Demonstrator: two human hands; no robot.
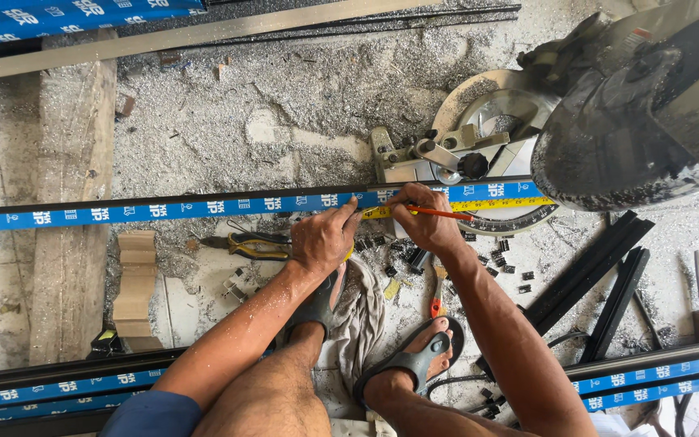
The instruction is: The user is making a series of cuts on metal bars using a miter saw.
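Bare knees and sandalled feet (414, 360) frame a marking step: left hand (323, 239) pins a yellow tape measure (378, 213) against the blue-wrapped profile (163, 210), while right hand (424, 218) pinches a red pencil (438, 213) there. Next, I judge, comes a steady, exact tick before the miter saw (608, 121).

A mitre saw (608, 113) fills the upper right of the frame, its round base plate (495, 105) dusted with metal shavings (285, 105) that cover the floor across the upper middle. Pliers (244, 244) with yellow and black grips lie just left of centre. A weathered wooden beam (70, 202) runs down the left side, with a stepped wooden block (135, 275) beside it. Black metal strips (600, 275) lie at the right, small black offcuts (499, 263) scattered near them. A grey cloth (362, 316) lies at lower centre, an orange-handled screwdriver (437, 295) just right of it
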